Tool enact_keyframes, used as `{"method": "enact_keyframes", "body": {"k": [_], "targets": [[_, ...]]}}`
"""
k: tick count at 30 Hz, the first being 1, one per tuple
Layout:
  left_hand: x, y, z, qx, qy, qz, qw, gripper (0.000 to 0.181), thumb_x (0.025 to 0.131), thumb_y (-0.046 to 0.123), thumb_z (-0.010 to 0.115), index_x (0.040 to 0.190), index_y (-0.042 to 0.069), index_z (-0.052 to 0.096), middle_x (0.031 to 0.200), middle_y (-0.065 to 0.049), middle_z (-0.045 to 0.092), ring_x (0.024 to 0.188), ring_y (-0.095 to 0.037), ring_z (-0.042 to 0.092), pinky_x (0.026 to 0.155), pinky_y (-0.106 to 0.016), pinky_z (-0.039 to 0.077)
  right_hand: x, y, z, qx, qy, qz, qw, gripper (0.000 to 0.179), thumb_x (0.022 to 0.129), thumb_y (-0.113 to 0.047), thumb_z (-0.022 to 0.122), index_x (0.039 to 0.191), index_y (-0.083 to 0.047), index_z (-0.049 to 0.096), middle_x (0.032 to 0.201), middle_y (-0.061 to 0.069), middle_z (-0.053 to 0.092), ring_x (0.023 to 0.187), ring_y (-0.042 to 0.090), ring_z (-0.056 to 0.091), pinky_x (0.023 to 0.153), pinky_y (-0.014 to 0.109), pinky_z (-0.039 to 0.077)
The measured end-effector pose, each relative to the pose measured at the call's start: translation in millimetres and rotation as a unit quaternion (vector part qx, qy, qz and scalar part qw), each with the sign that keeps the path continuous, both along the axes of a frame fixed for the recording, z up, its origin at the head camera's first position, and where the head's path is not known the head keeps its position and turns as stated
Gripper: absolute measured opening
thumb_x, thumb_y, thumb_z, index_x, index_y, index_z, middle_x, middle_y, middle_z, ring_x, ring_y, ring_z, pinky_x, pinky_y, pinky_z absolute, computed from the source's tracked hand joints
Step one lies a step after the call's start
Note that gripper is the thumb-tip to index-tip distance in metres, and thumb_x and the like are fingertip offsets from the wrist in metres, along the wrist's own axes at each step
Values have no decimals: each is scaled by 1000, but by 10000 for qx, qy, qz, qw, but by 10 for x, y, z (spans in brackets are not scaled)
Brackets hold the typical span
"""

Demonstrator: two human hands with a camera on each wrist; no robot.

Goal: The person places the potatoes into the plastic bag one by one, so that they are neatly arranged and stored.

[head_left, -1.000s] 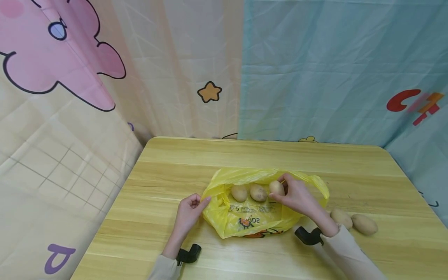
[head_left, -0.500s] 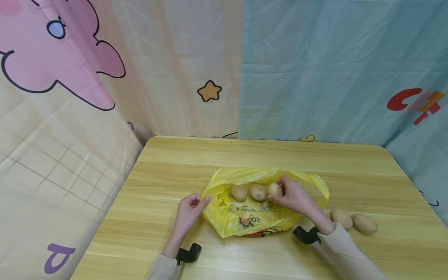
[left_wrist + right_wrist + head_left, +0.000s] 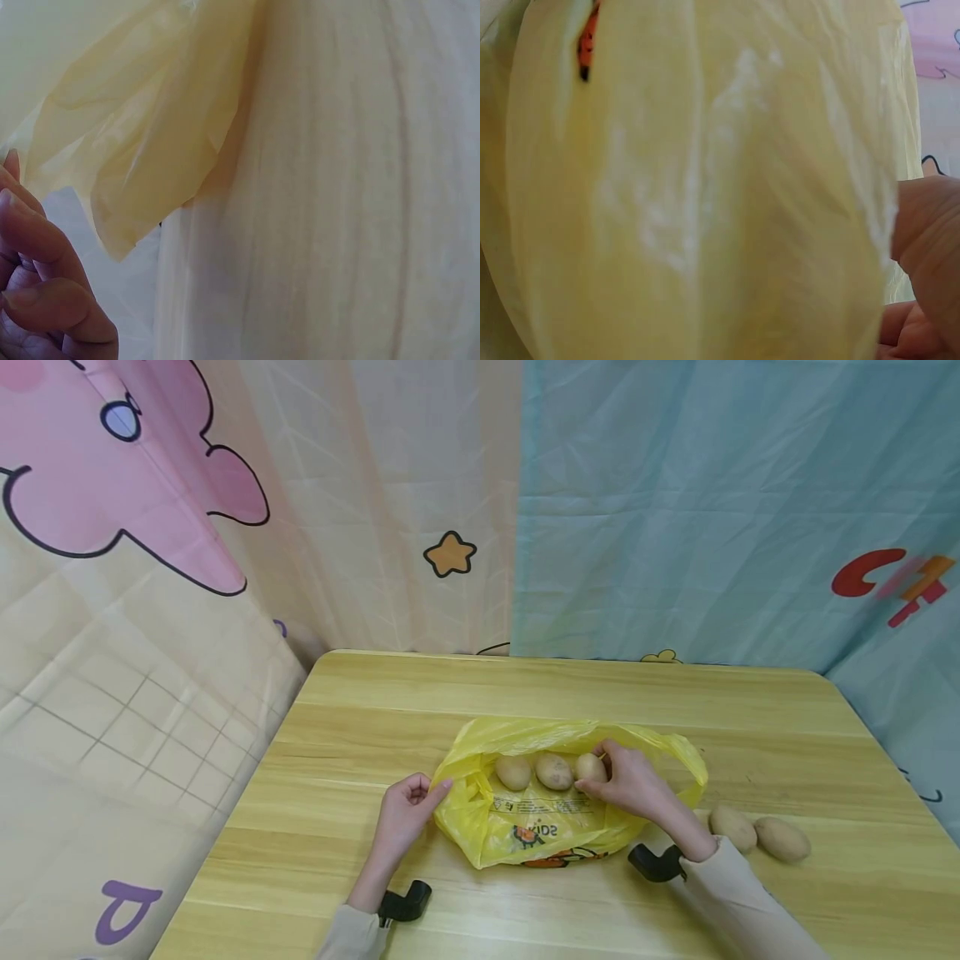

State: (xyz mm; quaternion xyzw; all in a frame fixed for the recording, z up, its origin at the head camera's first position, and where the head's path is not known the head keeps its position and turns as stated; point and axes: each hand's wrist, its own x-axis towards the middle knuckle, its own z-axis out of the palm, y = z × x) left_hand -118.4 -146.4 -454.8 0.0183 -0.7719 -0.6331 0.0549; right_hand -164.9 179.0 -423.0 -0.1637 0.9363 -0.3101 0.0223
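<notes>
A yellow plastic bag (image 3: 467, 837) lies on the table with its mouth spread. My left hand (image 3: 405, 814) pinches the bag's left edge between thumb and fingers. Inside rest two potatoes, one at the left (image 3: 513, 773) and one in the middle (image 3: 554, 772). Beside them my right hand (image 3: 633, 781) grips a third potato (image 3: 589, 767), its thumb below and fingers above. In the left wrist view, curled fingers (image 3: 45, 247) show next to the bag's hanging plastic (image 3: 150, 112). Plastic (image 3: 705, 187) fills most of the right wrist view and hides the held potato.
Two more potatoes, a nearer-left one (image 3: 732, 828) and a right one (image 3: 783, 839), lie on the wooden table (image 3: 390, 693) right of the bag, close to the right sleeve. Printed curtains (image 3: 360, 510) stand behind and beside the table.
My right hand has lowered slightly left, bringing its potato down beside the middle one, then stays put. The left hand keeps its place on the bag's edge.
</notes>
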Motion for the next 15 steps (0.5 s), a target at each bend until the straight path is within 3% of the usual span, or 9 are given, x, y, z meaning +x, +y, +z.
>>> {"method": "enact_keyframes", "body": {"k": [5, 8, 11, 15], "targets": [[54, 33, 166, -45, -100, -51, 9999, 29, 87, 12, 70, 66, 1, 52, 56, 1, 40, 51, -7, 36, 47, -19, 29, 1, -4, 0, 23, -27, 1, 10000, 42, 78, -22, 78, 101, 5, 55, 72, 5, 54, 58, 15, 47, 50, 29, 41], [54, 28, 150, -30, -64, -42, 10000, 30, 87, 13, 71, 66, 1, 53, 56, 1, 40, 51, -8, 36, 47, -19, 29, -2, -8, -1, 60, -13, -11, 10000, 42, 78, -22, 78, 101, 5, 55, 72, 5, 54, 58, 15, 48, 50, 30, 41], [3, -1, -2, 27, -30, 6, 10000, 31, 85, 18, 73, 67, 3, 53, 56, 1, 41, 51, -9, 37, 47, -19, 29, -7, -10, -7, 102, 7, 12, 9999, 42, 78, -21, 78, 100, 6, 56, 72, 5, 54, 59, 15, 48, 50, 30, 41], [7, -2, -4, 8, 61, -11, 10000, 32, 85, 20, 73, 66, 4, 53, 55, 1, 42, 50, -8, 37, 46, -19, 30, -15, -7, -18, 110, -2, 56, 9999, 41, 78, -20, 78, 100, 7, 56, 72, 5, 55, 59, 14, 48, 50, 30, 41]]}}
